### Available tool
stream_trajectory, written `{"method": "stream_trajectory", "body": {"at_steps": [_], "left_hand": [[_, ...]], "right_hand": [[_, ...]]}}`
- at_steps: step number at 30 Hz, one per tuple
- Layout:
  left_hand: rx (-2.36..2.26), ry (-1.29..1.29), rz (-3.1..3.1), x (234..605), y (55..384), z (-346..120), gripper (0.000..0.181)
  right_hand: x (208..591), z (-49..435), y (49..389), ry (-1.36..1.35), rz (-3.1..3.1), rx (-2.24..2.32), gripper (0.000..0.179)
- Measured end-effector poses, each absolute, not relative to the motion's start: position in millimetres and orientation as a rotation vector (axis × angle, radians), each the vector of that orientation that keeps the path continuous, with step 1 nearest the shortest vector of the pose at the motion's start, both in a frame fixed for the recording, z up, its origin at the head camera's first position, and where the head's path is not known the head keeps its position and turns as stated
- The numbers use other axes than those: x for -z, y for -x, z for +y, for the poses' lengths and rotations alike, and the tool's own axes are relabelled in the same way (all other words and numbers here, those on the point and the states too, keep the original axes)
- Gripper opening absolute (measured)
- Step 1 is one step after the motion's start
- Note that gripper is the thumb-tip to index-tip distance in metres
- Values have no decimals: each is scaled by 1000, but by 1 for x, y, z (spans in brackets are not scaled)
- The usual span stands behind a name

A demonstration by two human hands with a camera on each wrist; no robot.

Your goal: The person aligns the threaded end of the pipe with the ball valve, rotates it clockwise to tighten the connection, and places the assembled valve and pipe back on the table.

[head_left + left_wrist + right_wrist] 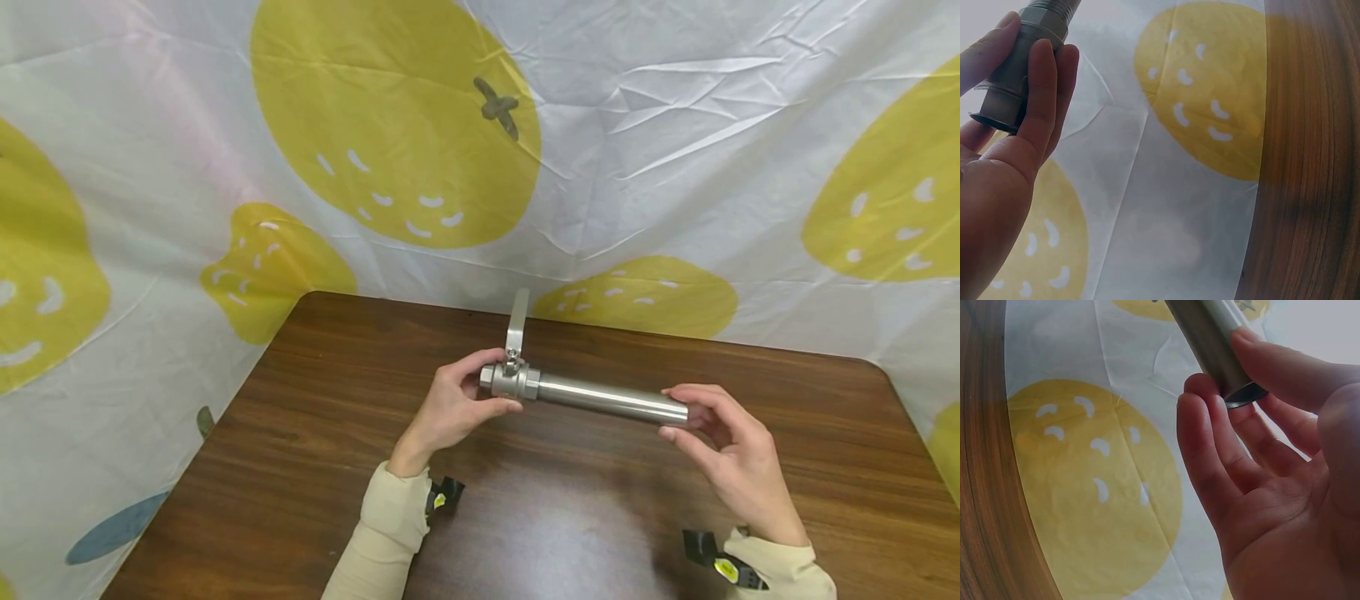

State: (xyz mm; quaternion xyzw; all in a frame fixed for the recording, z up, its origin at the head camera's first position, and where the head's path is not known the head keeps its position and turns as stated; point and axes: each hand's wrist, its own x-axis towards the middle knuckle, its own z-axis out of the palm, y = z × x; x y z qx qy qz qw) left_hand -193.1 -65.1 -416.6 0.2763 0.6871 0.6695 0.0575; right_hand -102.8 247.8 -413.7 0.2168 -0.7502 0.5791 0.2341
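Note:
My left hand [446, 408] grips a metal ball valve [510, 381], thumb on the near side and fingers on the far side. The valve's flat lever handle [517, 325] points away from me, toward the back of the table. A smooth steel pipe [607, 400] runs right from the valve's hex end, in line with it. Around the pipe's other end, my right hand [738, 458] pinches with thumb and fingertips. Screw threads [1060, 6] show beyond the valve's hex collar in the left wrist view. In the right wrist view the pipe's open end [1246, 395] faces the palm.
Beneath both hands lies a dark brown wood-grain table [315, 433] with rounded back corners. A white cloth [600, 167] printed with yellow fruit hangs behind it and at its sides. Black wrist straps [442, 500] show at both cuffs.

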Motion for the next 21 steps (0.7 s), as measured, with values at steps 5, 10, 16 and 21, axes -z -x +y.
{"method": "stream_trajectory", "body": {"at_steps": [5, 10, 16, 21], "left_hand": [[-2025, -842, 2090, 417, 193, -65, 58], [-2018, -839, 2101, 417, 193, -65, 57], [-2015, -850, 2102, 417, 193, -65, 56], [-2008, -848, 2114, 418, 193, -65, 55]], "right_hand": [[411, 247, 100, -492, -2178, -1492, 50], [409, 248, 98, -380, -2301, -1353, 41], [410, 248, 98, -340, -2317, -1305, 34], [411, 247, 100, -339, -2279, -1322, 37]]}}
